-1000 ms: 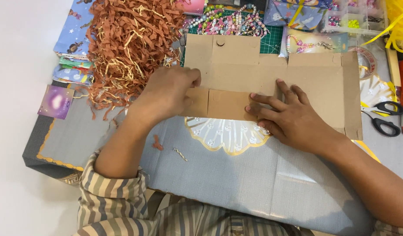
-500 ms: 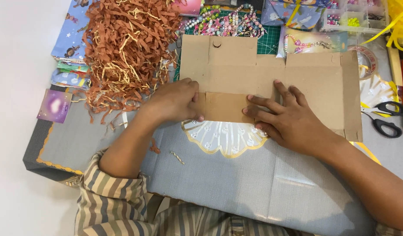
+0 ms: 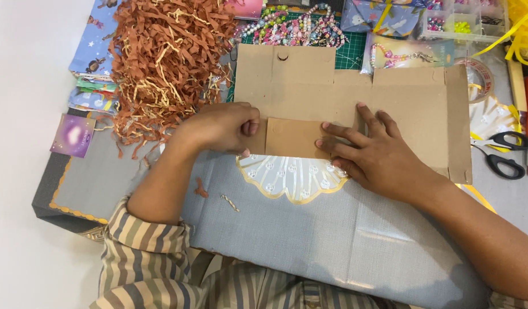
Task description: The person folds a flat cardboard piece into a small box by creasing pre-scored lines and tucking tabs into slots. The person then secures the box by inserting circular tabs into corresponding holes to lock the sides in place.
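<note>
Cardboard (image 3: 390, 109) lies flat on the counter (image 3: 332, 240), one small flap (image 3: 292, 137) folded in, pinched by the curled left hand (image 3: 224, 127), pressed by the flat-open right hand (image 3: 378, 157); other flaps look unfolded.

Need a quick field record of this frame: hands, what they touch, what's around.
view: head camera, looking down
surface: grey board on a white floor
left hand: curled, pinching the left end of the folded flap
right hand: flat, fingers spread, pressing the flap's right end
work piece: flat brown cardboard box blank
under it: white scalloped piece with gold edge
upper left: pile of brown paper shred
top: beads on a green mat
right: black scissors, tape roll
</note>
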